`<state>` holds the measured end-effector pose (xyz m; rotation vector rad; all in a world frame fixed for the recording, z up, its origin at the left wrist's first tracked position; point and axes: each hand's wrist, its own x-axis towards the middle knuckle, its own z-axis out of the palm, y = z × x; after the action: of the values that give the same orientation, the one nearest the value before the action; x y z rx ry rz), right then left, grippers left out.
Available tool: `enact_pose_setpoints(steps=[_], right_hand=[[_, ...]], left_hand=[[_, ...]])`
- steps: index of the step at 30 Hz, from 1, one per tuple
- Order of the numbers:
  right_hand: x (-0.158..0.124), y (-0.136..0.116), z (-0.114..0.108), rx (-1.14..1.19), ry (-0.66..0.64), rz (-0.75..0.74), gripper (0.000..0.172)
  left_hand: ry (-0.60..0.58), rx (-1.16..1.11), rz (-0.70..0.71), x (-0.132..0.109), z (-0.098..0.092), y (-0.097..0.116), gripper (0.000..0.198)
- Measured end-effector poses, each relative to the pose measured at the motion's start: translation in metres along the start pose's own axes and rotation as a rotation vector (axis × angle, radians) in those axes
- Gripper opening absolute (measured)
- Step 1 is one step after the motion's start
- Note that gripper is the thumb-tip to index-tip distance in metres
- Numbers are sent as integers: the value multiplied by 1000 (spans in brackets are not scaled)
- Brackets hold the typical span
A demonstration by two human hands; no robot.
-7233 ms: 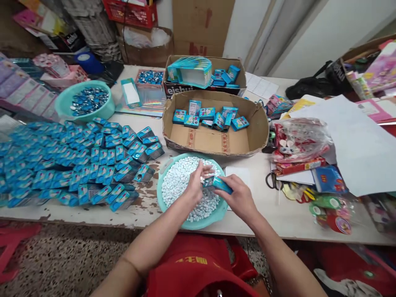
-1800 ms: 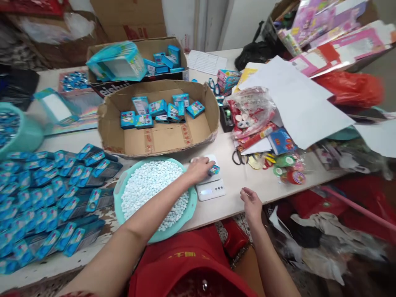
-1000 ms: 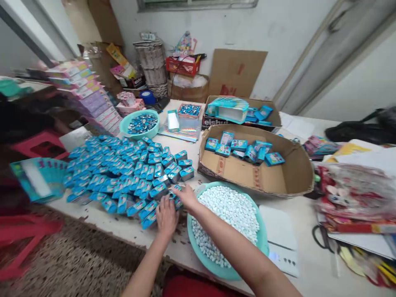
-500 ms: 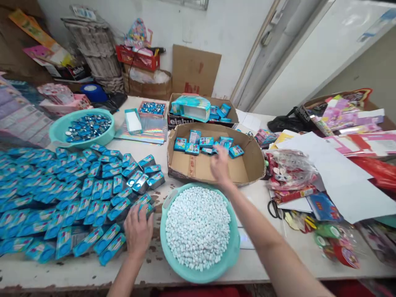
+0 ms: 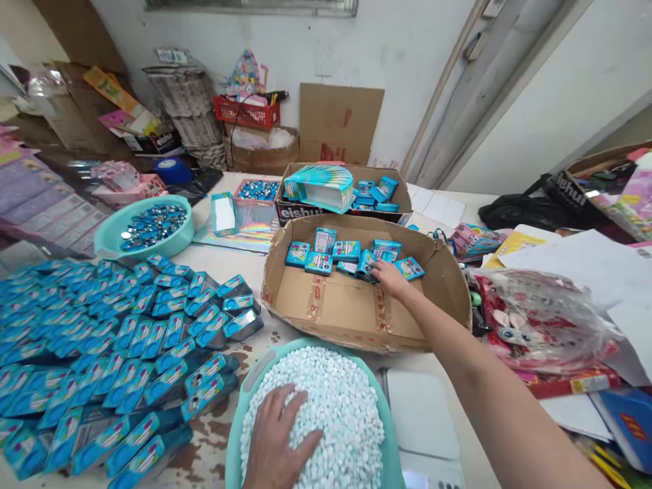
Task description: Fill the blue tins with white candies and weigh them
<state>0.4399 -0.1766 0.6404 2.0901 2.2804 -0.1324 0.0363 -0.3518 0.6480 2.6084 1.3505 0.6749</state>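
Observation:
My left hand (image 5: 279, 435) lies over the round turquoise basin (image 5: 235, 414), fingers spread on the heaped small white and pale-blue tablets (image 5: 336, 407). Inside the low cardboard tray (image 5: 351, 305), my right hand (image 5: 390, 275) reaches to the back. Its fingers are closed on a small blue printed box (image 5: 367, 263), which stands tilted among several similar boxes (image 5: 347, 250). Left of the basin, rows of blue-topped boxes (image 5: 137, 333) cover the table. Two of those near the basin (image 5: 208, 387) show dark-and-white spots in their round openings.
A turquoise bowl (image 5: 142, 238) of shiny blue pieces stands at the back left. Behind the tray is a carton (image 5: 293, 212) with more blue boxes. A flat white device (image 5: 422, 414) lies right of the basin, beside plastic-wrapped goods (image 5: 550, 319) and papers.
My left hand has moved from the blue boxes onto the tablets in the basin. My right hand has come to a small blue box in the tray. The view has shifted.

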Motion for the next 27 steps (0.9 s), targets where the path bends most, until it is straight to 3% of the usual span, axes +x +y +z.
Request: enact_pose_setpoints(steps=[3,6,12,16,20,21,24,27], right_hand=[[-9,8,-1,-42,-17,12,45],[-12,16,-1,-64,-17,16,32],[-23,19,-7,-42,85,25,30],[-67,9,-28,98,224,127,32],[-145,-38,-62,645,617,301,41],[-167,-56,-70,756,653,327,43],[-229,-121,-80,1076,609,423,45],[-270,-182,-71,1389,448,549,48]], left_hand=[[106,-58,28,9,5,10,20],[141,-120,-4,17,7,21,11],[53,-361,-122,23,9,35,14],[-56,-611,-392,30,2,37,12],[-155,-933,-731,37,-17,39,19],[-163,-1041,-814,38,-21,40,21],[-174,-1383,-1049,40,-30,42,25],[-211,-1601,-1216,42,-35,44,26]])
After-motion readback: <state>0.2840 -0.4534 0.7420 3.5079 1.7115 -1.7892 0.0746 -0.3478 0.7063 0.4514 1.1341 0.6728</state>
